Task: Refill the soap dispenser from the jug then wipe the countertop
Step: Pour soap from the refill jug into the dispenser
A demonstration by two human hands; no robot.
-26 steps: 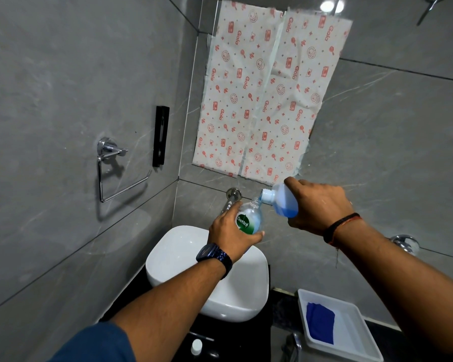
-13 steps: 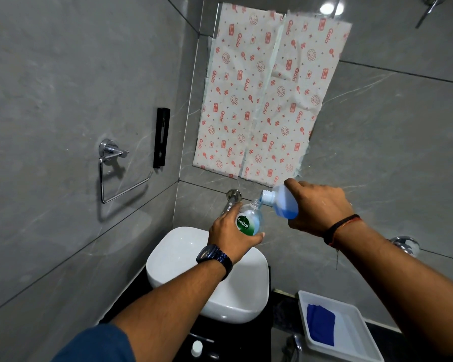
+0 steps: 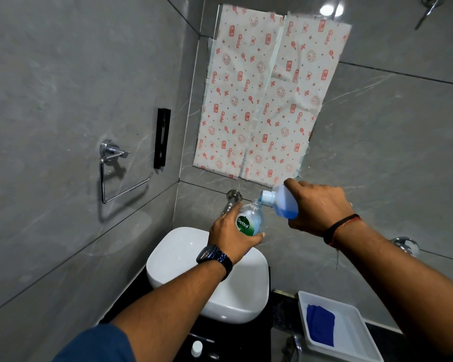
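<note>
My left hand (image 3: 230, 235) grips a clear soap dispenser bottle (image 3: 250, 222) with a green Dettol label, held upright above the white basin (image 3: 178, 257). My right hand (image 3: 317, 207) holds a translucent jug (image 3: 281, 201) tilted down to the left. Its white neck meets the open mouth of the dispenser. Blue liquid pools in the jug's lower side and shows in the dispenser. A blue cloth (image 3: 320, 325) lies in a white tray (image 3: 351, 333) on the dark countertop (image 3: 246, 340) at lower right.
A wall tap (image 3: 232, 198) juts out behind the dispenser. A small white cap (image 3: 196, 348) lies on the counter in front of the basin. On the left wall are a chrome towel ring (image 3: 115, 173) and a black bracket (image 3: 162, 138). Patterned paper (image 3: 267, 95) covers the mirror.
Both hands stay almost still while the jug keeps its tilt. The blue liquid left in the jug looks slightly lower than one second ago.
</note>
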